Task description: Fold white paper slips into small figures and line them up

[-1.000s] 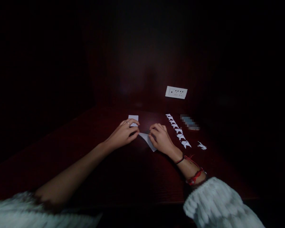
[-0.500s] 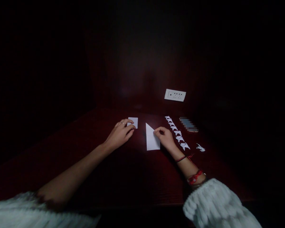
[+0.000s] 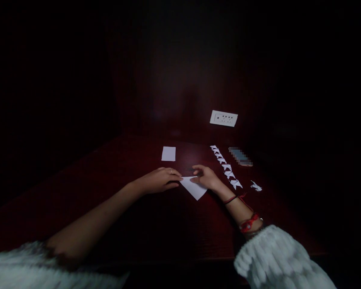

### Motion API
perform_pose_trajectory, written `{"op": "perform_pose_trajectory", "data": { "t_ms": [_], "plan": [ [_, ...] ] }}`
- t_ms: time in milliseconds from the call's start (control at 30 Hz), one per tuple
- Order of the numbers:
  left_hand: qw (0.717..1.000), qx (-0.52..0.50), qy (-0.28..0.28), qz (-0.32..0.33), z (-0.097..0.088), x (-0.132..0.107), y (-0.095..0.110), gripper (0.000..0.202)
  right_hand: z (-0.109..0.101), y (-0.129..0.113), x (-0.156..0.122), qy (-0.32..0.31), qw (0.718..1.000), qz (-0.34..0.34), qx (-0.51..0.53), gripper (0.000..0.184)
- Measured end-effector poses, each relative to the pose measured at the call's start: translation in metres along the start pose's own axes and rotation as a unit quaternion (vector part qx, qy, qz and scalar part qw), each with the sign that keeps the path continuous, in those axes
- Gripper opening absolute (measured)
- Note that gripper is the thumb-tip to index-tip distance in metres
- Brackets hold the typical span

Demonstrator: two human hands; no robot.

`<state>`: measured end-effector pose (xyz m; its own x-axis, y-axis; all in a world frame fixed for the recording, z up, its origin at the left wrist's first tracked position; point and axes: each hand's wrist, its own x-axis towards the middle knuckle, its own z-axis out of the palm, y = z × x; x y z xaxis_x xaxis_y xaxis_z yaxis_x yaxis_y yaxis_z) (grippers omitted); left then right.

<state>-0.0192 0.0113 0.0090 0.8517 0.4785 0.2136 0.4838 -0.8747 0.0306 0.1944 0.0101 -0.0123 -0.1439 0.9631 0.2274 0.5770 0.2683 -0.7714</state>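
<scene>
- Pressing a white paper sheet (image 3: 195, 189) onto the dark table (image 3: 168, 224): left hand (image 3: 161, 180) flat and open, right hand (image 3: 206, 178) grip unclear.
- Seemingly done: row of folded white paper pieces (image 3: 227, 167); small white paper rectangle (image 3: 168, 153) far, unfolded.

Socket plate (image 3: 224, 118): white, set low in a dark red wall panel (image 3: 168, 80). Below it: dark red wooden table (image 3: 168, 224), grain visible, dimly lit. Left and right of it: room in blackness.

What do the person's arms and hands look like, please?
The left sleeve and right sleeve are fluffy white knit. The left hand wears a thin ring. Below the right hand, the wrist carries a thin red cord and a thicker red bracelet.
</scene>
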Motion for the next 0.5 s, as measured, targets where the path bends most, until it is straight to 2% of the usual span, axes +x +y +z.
{"op": "perform_pose_trajectory", "data": {
  "t_ms": [100,233,367,500],
  "plan": [
    [1.0,0.022,0.004,-0.01,-0.005,0.0,0.003,0.025,-0.007,0.003,0.001,0.0,1.0,0.019,-0.015,0.061],
    [0.999,0.033,-0.004,-0.006,-0.013,0.0,0.012,0.026,-0.01,0.007,0.003,0.019,1.0,0.017,0.006,0.06],
    [1.0,-0.015,-0.01,0.019,-0.016,0.001,0.019,0.022,-0.005,0.009,0.005,0.023,1.0,-0.006,0.016,0.057],
    [0.998,-0.061,0.009,0.012,-0.011,0.0,0.015,0.015,-0.002,0.009,0.005,0.015,0.999,0.012,0.049,0.053]
  ]
}}
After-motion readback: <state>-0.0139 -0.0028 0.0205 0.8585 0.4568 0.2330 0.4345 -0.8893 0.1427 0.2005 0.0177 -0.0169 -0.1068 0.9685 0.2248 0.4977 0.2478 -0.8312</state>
